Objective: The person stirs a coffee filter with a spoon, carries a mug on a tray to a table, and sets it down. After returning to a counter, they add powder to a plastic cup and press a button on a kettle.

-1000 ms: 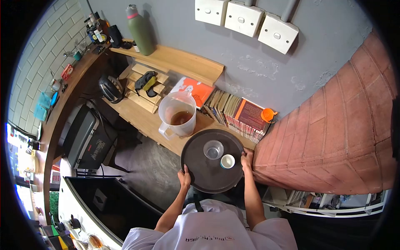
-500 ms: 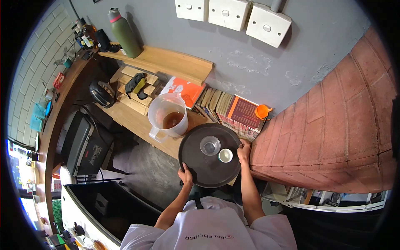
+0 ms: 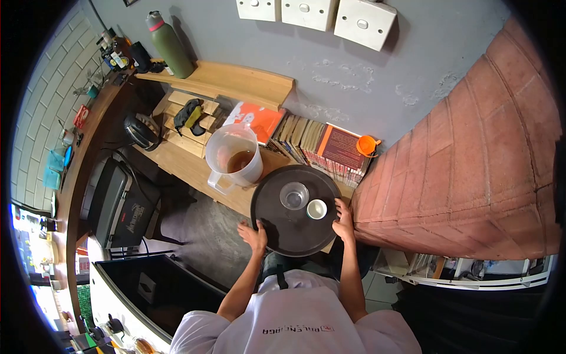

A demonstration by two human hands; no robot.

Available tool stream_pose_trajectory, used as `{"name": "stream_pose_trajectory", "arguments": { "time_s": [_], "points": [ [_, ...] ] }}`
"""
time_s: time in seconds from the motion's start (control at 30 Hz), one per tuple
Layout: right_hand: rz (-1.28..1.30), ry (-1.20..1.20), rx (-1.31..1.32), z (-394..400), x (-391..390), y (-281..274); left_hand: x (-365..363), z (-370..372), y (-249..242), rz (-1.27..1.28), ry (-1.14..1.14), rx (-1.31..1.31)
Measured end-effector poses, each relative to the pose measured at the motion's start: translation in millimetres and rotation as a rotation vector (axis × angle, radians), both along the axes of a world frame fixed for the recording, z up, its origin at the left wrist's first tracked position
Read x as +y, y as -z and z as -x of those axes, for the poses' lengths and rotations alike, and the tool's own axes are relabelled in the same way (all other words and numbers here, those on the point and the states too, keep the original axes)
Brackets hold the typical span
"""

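A round dark brown tray point(image 3: 282, 238) lies at the front of the wooden counter, overhanging its edge in this view. On it stand a clear plastic cup point(image 3: 294, 196) and a small white cup point(image 3: 316, 209), side by side. My left hand point(image 3: 253, 237) is at the tray's lower left rim, fingers spread outward and thumb right at the edge. At the right rim is my right hand point(image 3: 344, 220), its fingers stretched out along the side. Just left of the tray, a large translucent measuring jug point(image 3: 234, 156) holds some brown liquid.
Behind the tray stand a row of books point(image 3: 300, 138) and an orange strainer-like cup point(image 3: 367, 145). A red brick pillar point(image 3: 448, 159) rises close on the right. Further left are a black kettle point(image 3: 141, 131), a wooden slatted rack point(image 3: 186, 141) and a green bottle point(image 3: 171, 50).
Both hands have loosened from the tray's rim, and their fingers have opened out. The view has shifted slightly; cups and jug keep their places relative to the tray.
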State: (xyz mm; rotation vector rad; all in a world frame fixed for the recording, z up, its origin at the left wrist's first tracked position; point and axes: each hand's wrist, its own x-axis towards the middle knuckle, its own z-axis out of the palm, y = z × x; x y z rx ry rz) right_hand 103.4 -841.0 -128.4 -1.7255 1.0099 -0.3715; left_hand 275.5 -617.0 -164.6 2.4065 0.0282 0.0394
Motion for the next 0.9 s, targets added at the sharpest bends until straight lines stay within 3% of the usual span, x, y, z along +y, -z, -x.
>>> {"name": "stream_pose_trajectory", "arguments": {
  "time_s": [0.03,0.1,0.17,0.2,0.23,0.37,0.43,0.57,0.73,0.8,0.9],
  "points": [
    [-0.047,-0.043,0.002,1,1,0,-3,-3,-10,0.002,0.006,0.001],
    [-0.061,-0.104,0.029,3,6,-1,-7,-9,-31,0.183,0.242,-0.123],
    [-0.103,-0.115,0.018,-4,18,-8,-23,-12,-46,0.250,0.315,-0.073],
    [-0.103,-0.115,0.018,-8,22,-6,-31,-13,-45,0.337,0.469,-0.021],
    [-0.069,-0.111,-0.012,-11,25,0,-39,-13,-45,0.424,0.625,0.033],
    [0.011,-0.036,-0.086,-24,37,19,-72,-11,-47,0.489,0.749,0.123],
    [0.193,-0.022,-0.127,-31,38,23,-83,-12,-50,0.535,0.859,0.116],
    [0.361,0.047,-0.108,-39,43,21,-96,-13,-52,0.621,0.778,0.098],
    [0.318,0.117,-0.204,-49,44,27,-97,-17,-55,0.577,0.776,0.079],
    [0.266,0.167,-0.058,-49,47,21,-94,-17,-56,0.565,0.790,0.094],
    [0.301,0.183,-0.101,-51,48,24,-87,-12,-63,0.587,0.755,0.056]
  ]
}}
